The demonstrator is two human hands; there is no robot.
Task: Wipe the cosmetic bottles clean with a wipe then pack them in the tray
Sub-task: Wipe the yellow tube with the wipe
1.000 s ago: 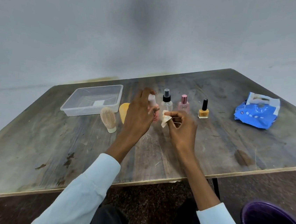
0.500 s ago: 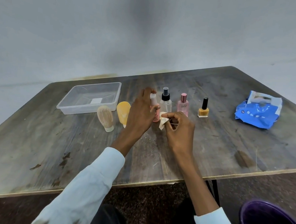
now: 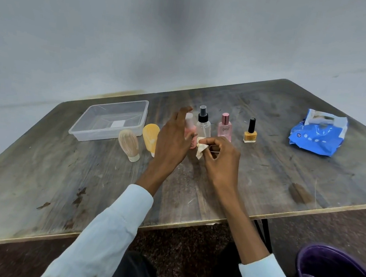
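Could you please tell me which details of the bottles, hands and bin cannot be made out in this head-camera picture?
- Pink bottle: the left hand hides most of it in the head view, so any grip is unclear.
- Small white wipe: the right hand pinches it, hiding most of it.
- Round purple bin: cut off by the frame's corner.
- Clear plastic tray: its white label is too small to read.

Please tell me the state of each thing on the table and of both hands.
tray: empty
pink bottle: upright, left hand around it
spray bottle: upright, capped
wipe: crumpled, pinched by right hand
nail polish: upright, capped
wipes pack: flap open
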